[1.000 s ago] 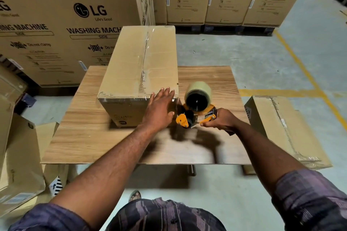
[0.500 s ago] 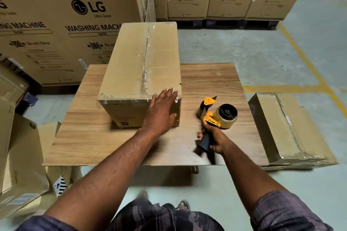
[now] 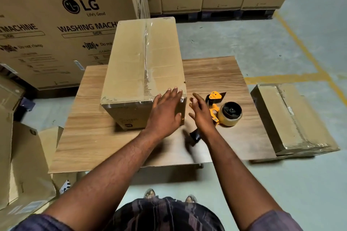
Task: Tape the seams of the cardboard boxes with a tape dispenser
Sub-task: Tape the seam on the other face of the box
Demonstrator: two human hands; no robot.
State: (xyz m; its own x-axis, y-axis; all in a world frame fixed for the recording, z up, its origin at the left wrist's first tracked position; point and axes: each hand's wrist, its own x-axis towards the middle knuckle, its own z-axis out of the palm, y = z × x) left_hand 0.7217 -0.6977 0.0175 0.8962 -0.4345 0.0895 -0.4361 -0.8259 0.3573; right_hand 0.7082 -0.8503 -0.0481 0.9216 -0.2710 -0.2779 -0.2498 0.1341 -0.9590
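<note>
The taped box (image 3: 144, 73) sits on the worktop (image 3: 216, 73); left hand (image 3: 166, 112) flat on its near corner, right hand (image 3: 201, 116) open, empty. Likely stiff yet light; grip both sides. Tape dispenser (image 3: 223, 111) lies beside.

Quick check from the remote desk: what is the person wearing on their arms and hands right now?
Nothing on either hand: the left hand and right hand are bare, no gloves, rings or watch visible. Forearms are uncovered. Purplish-grey striped sleeves sit pushed up at the elbows, matching the garment below.
</note>
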